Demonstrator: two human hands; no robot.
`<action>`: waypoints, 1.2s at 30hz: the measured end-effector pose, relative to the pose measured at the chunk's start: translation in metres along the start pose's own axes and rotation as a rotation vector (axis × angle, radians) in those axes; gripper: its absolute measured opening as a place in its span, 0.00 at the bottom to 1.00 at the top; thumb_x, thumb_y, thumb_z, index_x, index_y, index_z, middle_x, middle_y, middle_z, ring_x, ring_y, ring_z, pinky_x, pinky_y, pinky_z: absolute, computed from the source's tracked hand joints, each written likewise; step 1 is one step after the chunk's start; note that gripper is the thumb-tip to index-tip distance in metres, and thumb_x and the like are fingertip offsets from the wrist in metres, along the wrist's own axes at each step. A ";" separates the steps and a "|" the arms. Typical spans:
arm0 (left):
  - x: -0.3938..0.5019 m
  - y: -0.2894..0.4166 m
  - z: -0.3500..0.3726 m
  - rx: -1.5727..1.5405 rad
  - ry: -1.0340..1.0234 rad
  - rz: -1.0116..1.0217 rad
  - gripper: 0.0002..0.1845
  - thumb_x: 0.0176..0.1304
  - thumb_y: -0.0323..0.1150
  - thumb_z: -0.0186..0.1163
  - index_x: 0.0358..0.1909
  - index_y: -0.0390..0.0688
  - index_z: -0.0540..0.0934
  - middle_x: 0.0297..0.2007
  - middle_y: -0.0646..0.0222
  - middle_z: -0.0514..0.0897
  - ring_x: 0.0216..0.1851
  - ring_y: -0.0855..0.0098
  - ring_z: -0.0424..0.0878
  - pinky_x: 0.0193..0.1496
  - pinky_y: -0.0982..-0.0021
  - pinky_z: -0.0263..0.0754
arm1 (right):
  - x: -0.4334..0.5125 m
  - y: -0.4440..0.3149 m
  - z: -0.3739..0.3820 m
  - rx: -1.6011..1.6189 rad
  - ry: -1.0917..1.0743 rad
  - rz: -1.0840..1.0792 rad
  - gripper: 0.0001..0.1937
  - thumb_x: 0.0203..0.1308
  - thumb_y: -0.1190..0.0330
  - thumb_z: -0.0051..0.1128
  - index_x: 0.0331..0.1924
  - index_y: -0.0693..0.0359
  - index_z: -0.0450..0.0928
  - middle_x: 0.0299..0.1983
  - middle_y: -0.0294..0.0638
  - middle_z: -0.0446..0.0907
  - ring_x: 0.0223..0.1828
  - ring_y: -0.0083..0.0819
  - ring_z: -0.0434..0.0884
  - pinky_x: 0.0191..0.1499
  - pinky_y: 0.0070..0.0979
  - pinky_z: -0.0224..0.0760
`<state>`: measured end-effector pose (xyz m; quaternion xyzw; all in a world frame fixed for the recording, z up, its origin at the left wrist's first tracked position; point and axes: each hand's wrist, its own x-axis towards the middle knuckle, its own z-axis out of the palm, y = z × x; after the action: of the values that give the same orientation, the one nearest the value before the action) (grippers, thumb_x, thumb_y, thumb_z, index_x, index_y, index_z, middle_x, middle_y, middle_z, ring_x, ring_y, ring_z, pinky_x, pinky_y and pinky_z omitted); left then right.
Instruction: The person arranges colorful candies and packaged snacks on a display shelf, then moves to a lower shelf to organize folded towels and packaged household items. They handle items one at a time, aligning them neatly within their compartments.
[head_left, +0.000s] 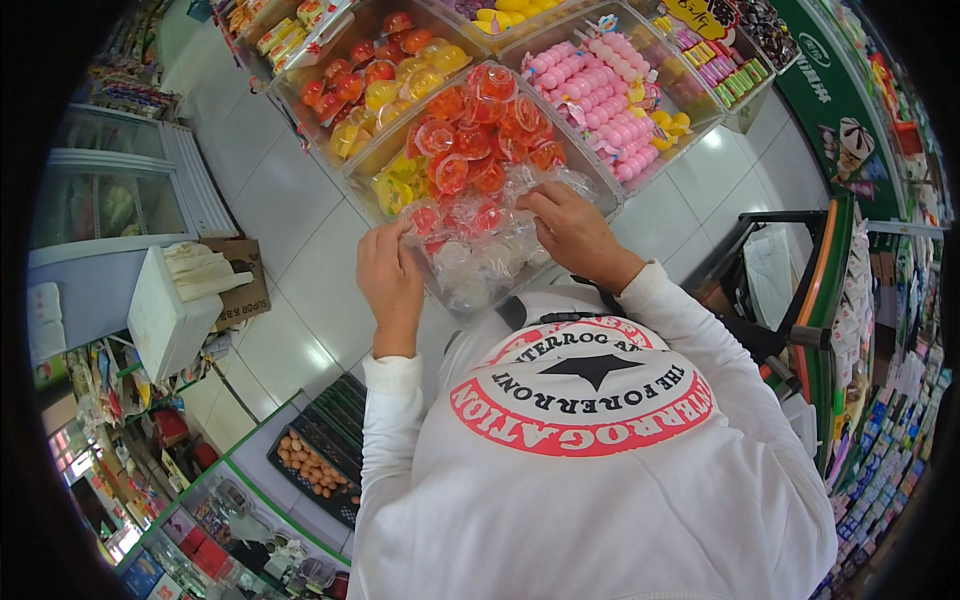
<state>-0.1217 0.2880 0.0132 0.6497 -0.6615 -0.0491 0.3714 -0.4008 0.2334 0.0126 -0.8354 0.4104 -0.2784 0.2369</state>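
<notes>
A clear plastic bag lies spread across the near part of a clear bin of jelly cups. My left hand pinches the bag's left side at the bin's left edge. With bent fingers my right hand grips the bag's right side. Red and pale jelly cups show under or through the film; whether they are inside it I cannot tell. Beyond the bag are heaped red jelly cups, with yellow-wrapped ones at the left.
Neighbouring bins hold red and yellow jelly cups and pink bead-shaped candies. A white foam box and cardboard box stand left, by a glass-fronted cooler. Eggs fill a crate lower left. A green-edged rack is at right.
</notes>
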 end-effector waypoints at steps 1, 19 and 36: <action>-0.001 0.001 -0.001 -0.009 0.012 0.011 0.14 0.62 0.18 0.60 0.47 0.43 0.85 0.43 0.61 0.85 0.47 0.55 0.83 0.51 0.55 0.78 | 0.000 0.001 0.000 -0.002 0.011 -0.009 0.14 0.61 0.81 0.58 0.50 0.61 0.80 0.48 0.48 0.81 0.51 0.50 0.82 0.53 0.42 0.78; -0.030 0.026 0.016 0.124 -0.346 0.187 0.20 0.61 0.28 0.67 0.55 0.38 0.83 0.52 0.54 0.84 0.53 0.49 0.81 0.57 0.53 0.76 | -0.033 -0.003 -0.009 0.065 -0.022 0.047 0.21 0.58 0.72 0.71 0.57 0.58 0.80 0.53 0.47 0.79 0.53 0.48 0.84 0.53 0.39 0.80; -0.022 0.055 0.019 -0.116 -0.232 0.248 0.25 0.61 0.28 0.69 0.61 0.44 0.81 0.59 0.58 0.83 0.63 0.51 0.80 0.66 0.52 0.74 | -0.045 0.017 -0.045 0.486 0.393 0.380 0.25 0.63 0.88 0.60 0.62 0.61 0.79 0.52 0.30 0.78 0.48 0.17 0.76 0.52 0.18 0.72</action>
<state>-0.1805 0.3083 0.0202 0.5306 -0.7709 -0.1156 0.3328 -0.4631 0.2535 0.0230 -0.5940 0.5179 -0.4741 0.3926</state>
